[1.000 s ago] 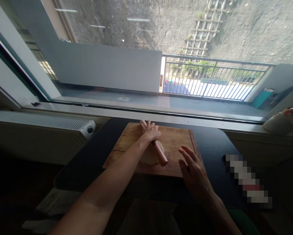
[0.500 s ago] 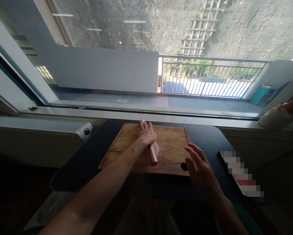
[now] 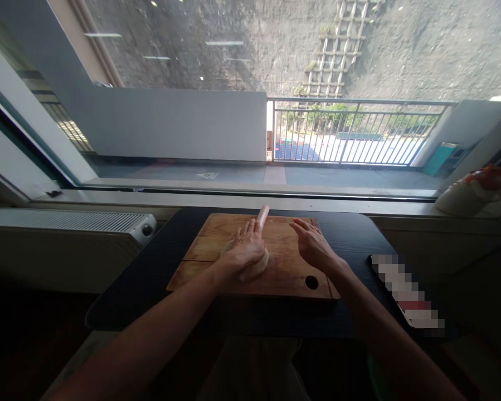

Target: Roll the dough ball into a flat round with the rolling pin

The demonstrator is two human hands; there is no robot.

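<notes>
My left hand point(image 3: 249, 243) lies on a wooden rolling pin point(image 3: 263, 215), its fingers stretched out and its palm pressing down. The pin is tilted, and its far end sticks out past my fingers; my hand hides its middle. Beneath it lies a flat, pale round of dough point(image 3: 259, 265), partly covered by my hand. Both rest on a wooden cutting board point(image 3: 281, 278). Over the board's right side hovers my right hand point(image 3: 315, 242), holding nothing, its fingers extended toward the pin and apart from it.
The board sits on a dark table point(image 3: 129, 289) with rounded corners. A phone-shaped object point(image 3: 404, 292), its face blurred out, lies at the table's right. Beyond are a radiator point(image 3: 141, 225), a window sill point(image 3: 183, 200) and a white spray bottle point(image 3: 461, 195).
The rolling pin has turned, its far end swinging right and away, with my left hand still on it. My right hand has moved left and forward over the board.
</notes>
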